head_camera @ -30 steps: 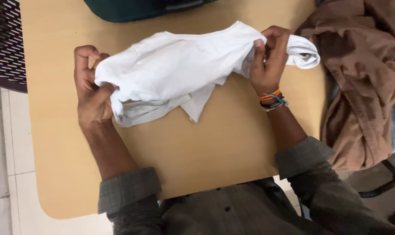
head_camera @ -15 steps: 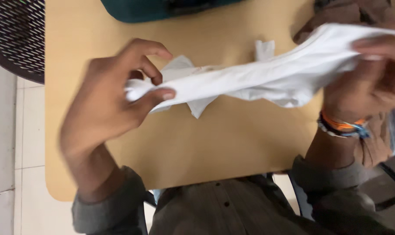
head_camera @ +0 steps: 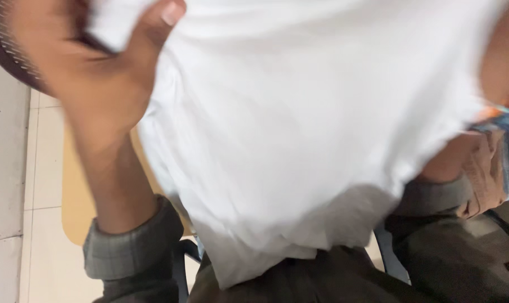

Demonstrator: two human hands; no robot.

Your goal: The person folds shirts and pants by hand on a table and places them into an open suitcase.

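The left hand (head_camera: 92, 73) is raised close to the camera, its thumb pressed over the top corner of a white shirt (head_camera: 299, 129), grip clenched on the cloth. The right hand (head_camera: 504, 67) meets the shirt's opposite top corner at the frame edge; whether its grip is closed cannot be told. The shirt hangs spread between them, long axis running downward toward the lap, covering most of the bench (head_camera: 75, 202).

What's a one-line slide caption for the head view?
Left hand and right hand hold a white cloth garment spread up close to the camera, hiding most of the tan wooden table.
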